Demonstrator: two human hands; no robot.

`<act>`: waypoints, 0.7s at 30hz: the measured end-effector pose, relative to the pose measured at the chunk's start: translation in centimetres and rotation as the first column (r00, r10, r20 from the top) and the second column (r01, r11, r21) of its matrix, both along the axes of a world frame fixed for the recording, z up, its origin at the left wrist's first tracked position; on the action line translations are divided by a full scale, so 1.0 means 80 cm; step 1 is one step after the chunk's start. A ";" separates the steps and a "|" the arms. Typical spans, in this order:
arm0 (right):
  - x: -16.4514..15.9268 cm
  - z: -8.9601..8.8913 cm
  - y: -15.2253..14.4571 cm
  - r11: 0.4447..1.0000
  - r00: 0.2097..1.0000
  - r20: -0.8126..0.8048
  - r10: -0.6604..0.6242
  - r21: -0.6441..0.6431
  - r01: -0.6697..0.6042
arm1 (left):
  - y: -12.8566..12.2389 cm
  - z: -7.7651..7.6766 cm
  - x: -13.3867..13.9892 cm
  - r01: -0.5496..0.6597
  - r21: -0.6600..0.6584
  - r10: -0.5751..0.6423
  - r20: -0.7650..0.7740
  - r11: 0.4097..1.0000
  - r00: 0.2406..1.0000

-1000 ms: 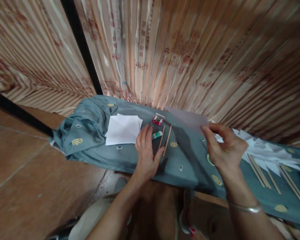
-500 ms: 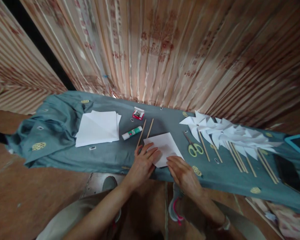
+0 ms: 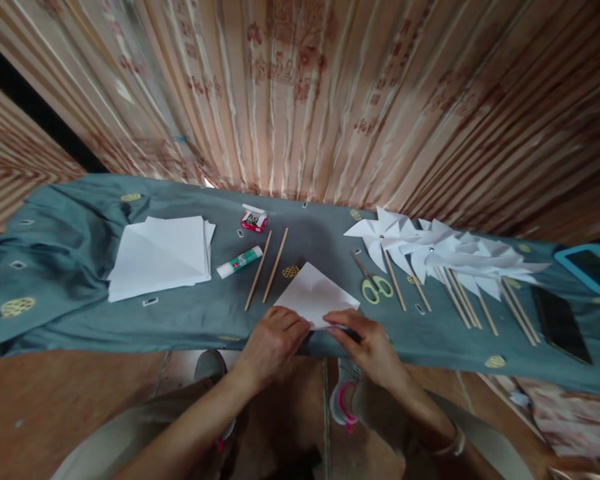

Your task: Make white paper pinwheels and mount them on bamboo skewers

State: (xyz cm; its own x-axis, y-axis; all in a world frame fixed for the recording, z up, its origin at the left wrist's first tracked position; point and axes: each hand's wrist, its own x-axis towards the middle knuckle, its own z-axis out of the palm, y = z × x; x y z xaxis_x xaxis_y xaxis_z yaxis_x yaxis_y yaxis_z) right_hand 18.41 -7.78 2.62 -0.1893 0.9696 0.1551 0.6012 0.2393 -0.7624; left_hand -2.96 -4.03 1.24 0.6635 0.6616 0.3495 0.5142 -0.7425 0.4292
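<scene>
Near the middle of my remote view, the white sheet (image 3: 315, 290) lies on the cloth (image 3: 320, 230), one corner toward twelve o'clock. The right hand (image 3: 360, 337) pinches its near edge; the left hand (image 3: 275, 337) touches it at seven, presumably steadying it. Left thumb hidden; I cannot tell whether it grips. Scissors (image 3: 377, 288) at three and glue stick (image 3: 239, 262) at ten seem parked within reach. Pinwheels (image 3: 443, 257) overlap beyond the scissors, count uncertain.

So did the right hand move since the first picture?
Yes. Against the scissors, the right hand has moved left and closer to the person, now at the paper.
</scene>
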 end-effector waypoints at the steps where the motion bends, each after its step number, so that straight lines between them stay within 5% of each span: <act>1: 0.001 0.000 0.002 0.999 1.000 -0.026 -0.016 -0.040 0.015 | -0.001 0.000 0.000 -0.009 -0.022 0.009 0.012 1.000 1.000; 11: -0.011 -0.004 0.043 0.954 0.940 -0.210 -0.269 -0.193 0.230 | 0.013 -0.010 -0.012 -0.190 -0.137 0.202 0.082 0.972 0.976; 21: -0.002 -0.008 0.057 0.925 0.933 -0.091 -0.348 -0.195 0.326 | 0.025 -0.023 -0.011 -0.234 -0.192 0.255 0.095 0.953 0.962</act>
